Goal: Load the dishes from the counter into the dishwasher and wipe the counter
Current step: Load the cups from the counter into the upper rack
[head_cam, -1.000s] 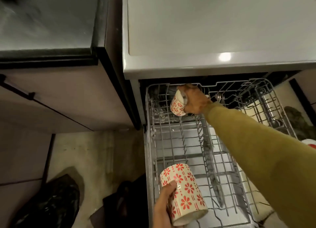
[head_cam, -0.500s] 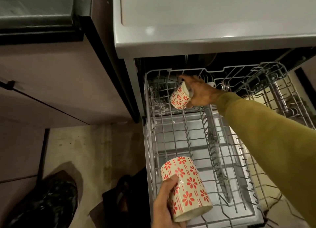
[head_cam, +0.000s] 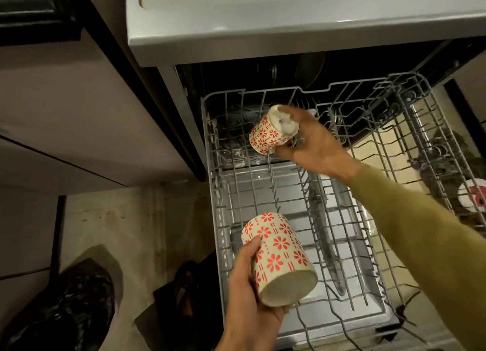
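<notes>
Nearest the camera, low in the view: left hand (head_cam: 249,293), fingers curled round the side of a cream cup with red flowers (head_cam: 278,258), thumb on its upper wall. Cup tilted, long axis slanting from upper left to lower right, one flat end facing the camera; whether that end is the rim or the base, not clear. Held above the near left part of the pulled-out wire dishwasher rack (head_cam: 218,219), not resting on it. Farther off, right arm in an olive sleeve (head_cam: 410,224) stretched across the rack from the right. Right hand (head_cam: 313,145) gripping a second, matching cup (head_cam: 268,133) by its base end, thumb under the side wall, another finger across the pale bottom. This cup tipped, base up and toward the hand, mouth down toward the left, poised over the rack's far left corner beside a row of upright tines; touching the wires or not, hard to tell. Judged next: lowering this far cup mouth-down among those tines. Beyond, the dark dishwasher opening under a pale worktop (head_cam: 289,14).
</notes>
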The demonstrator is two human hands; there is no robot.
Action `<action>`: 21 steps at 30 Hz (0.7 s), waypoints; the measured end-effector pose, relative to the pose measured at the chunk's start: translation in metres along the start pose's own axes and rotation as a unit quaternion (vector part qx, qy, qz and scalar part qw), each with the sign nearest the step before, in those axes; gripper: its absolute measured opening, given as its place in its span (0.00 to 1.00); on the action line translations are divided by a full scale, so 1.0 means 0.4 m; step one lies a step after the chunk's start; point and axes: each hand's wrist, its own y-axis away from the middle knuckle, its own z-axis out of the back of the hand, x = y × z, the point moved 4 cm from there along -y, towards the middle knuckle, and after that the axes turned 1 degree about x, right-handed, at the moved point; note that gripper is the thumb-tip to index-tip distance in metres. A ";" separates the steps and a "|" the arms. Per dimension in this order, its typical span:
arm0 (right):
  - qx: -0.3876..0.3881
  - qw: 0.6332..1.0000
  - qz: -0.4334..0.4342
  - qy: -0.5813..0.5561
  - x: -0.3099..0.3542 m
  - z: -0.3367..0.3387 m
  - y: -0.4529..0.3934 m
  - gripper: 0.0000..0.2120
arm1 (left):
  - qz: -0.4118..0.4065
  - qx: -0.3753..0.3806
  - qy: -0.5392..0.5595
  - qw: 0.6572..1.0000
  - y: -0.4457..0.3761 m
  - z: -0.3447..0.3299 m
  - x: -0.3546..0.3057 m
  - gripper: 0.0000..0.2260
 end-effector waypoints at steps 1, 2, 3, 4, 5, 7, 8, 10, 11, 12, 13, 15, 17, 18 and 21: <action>0.005 0.999 -0.002 -0.034 0.013 -0.007 0.061 0.33 | -0.005 0.002 0.007 1.000 -0.005 -0.002 0.001 0.30; 0.014 0.998 -0.007 -0.057 0.019 -0.019 0.123 0.30 | -0.013 -0.003 0.013 1.000 -0.008 -0.005 0.000 0.28; 0.027 0.997 -0.016 -0.077 0.024 -0.033 0.187 0.27 | -0.021 -0.006 0.019 1.000 -0.014 -0.008 0.000 0.26; 0.041 0.994 -0.032 -0.094 0.025 -0.047 0.249 0.25 | -0.029 -0.005 0.024 0.999 -0.020 -0.012 -0.001 0.25; 0.053 0.992 -0.040 -0.108 0.029 -0.059 0.306 0.24 | -0.035 0.003 0.030 0.999 -0.025 -0.016 -0.003 0.23; 0.059 0.990 -0.043 -0.118 0.030 -0.077 0.388 0.24 | -0.036 0.022 0.049 0.998 -0.034 -0.028 -0.004 0.22; 0.060 0.992 -0.036 -0.105 0.029 -0.083 0.416 0.26 | -0.030 0.025 0.060 0.997 -0.040 -0.031 -0.002 0.23; 0.068 0.997 0.000 -0.046 0.035 -0.096 0.456 0.36 | -0.017 0.025 0.077 0.997 -0.048 -0.039 0.003 0.26; 0.074 0.997 0.016 -0.006 0.039 -0.103 0.468 0.42 | -0.013 0.023 0.080 0.996 -0.051 -0.044 0.006 0.26; 0.079 0.996 0.025 0.032 0.042 -0.108 0.471 0.46 | -0.010 0.023 0.079 0.997 -0.054 -0.051 0.009 0.27; 0.078 0.994 0.036 0.064 0.046 -0.112 0.471 0.48 | -0.008 0.024 0.073 0.997 -0.057 -0.057 0.011 0.28; 0.045 0.991 0.055 0.111 0.053 -0.107 0.459 0.47 | -0.010 0.038 0.060 0.997 -0.062 -0.070 0.011 0.29; 0.011 0.988 0.066 0.139 0.056 -0.093 0.436 0.45 | -0.013 0.062 0.056 0.996 -0.068 -0.083 0.005 0.30; 0.001 0.987 0.068 0.146 0.056 -0.086 0.422 0.44 | -0.017 0.074 0.051 0.996 -0.070 -0.088 0.002 0.30; -0.018 0.992 0.057 0.114 0.045 -0.057 0.365 0.44 | -0.046 0.086 -0.009 0.995 -0.078 -0.095 -0.003 0.30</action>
